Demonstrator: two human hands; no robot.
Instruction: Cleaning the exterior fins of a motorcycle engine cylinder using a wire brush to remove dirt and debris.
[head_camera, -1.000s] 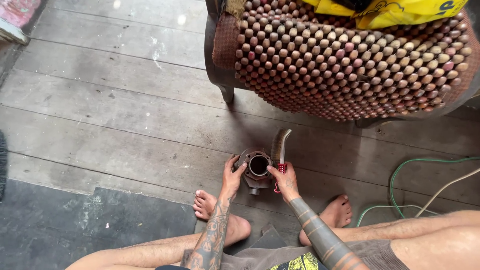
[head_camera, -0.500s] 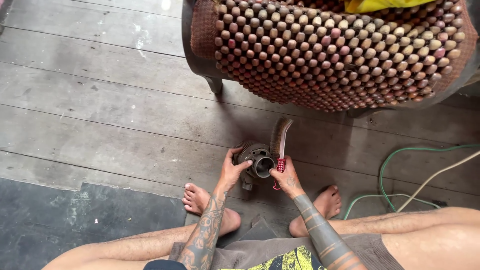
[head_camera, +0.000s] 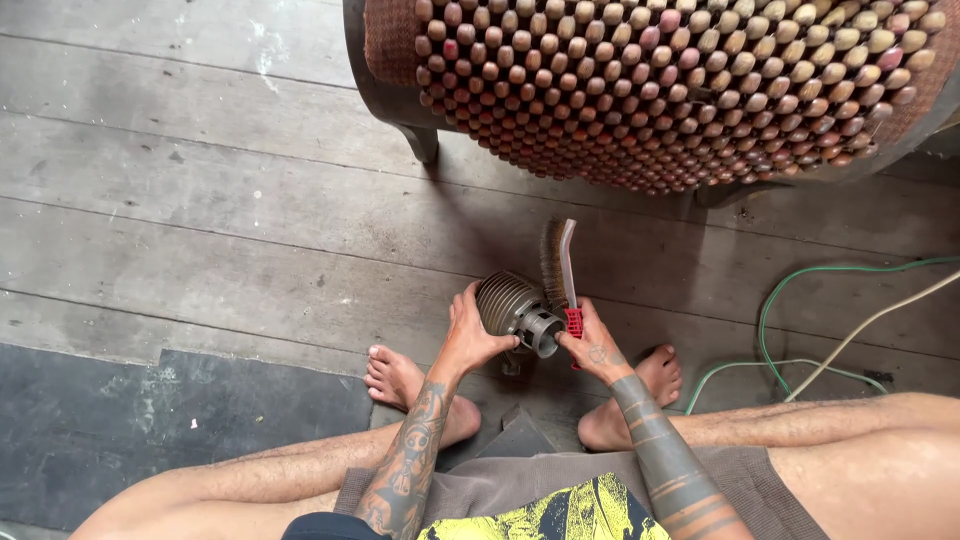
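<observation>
I sit on a wooden floor with my bare feet out in front. My left hand grips a grey finned metal cylinder, tipped on its side with its round neck pointing toward my right hand. My right hand holds a wire brush by its red handle. The brush's curved white back and dark bristles rise just beside the cylinder, close to its fins.
A chair covered with a wooden bead mat stands just ahead, its leg close by. A green hose and a pale cable loop on the floor at the right. A dark mat lies at the lower left.
My left hand has tipped the cylinder from open end up onto its side, fins now showing. The brush stays beside it. The view has shifted so the chair sits further left.
</observation>
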